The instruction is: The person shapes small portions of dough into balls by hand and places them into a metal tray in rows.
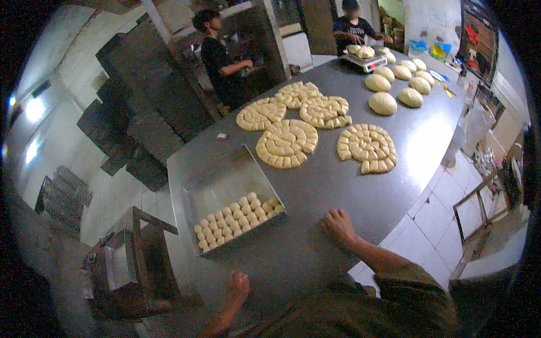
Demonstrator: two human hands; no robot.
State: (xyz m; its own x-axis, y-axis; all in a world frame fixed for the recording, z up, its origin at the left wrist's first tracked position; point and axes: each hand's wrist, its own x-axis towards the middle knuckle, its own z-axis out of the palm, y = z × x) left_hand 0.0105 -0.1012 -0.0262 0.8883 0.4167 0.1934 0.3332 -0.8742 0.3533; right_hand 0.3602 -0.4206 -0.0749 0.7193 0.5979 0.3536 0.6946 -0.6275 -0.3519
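Observation:
My right hand (340, 226) is palm down on the grey table, its fingers curled under; whatever may lie beneath them is hidden. At the near edge of the table my left hand (240, 286) is closed, and I cannot make out anything inside it. Ahead of the left hand stands a shallow metal tray (217, 180), its near part filled with rows of small dough balls (236, 218). Beyond my right hand lies a spiral of cut dough pieces (367, 147). Several more such spirals (287, 143) sit close together past the tray.
Large dough mounds (382, 103) rest at the far right of the table (315, 197), near a scale (366, 62) bearing dough. One person (220, 62) stands beyond the table's left side, another (352, 28) at its far end. A wooden stand (141, 253) is at the left.

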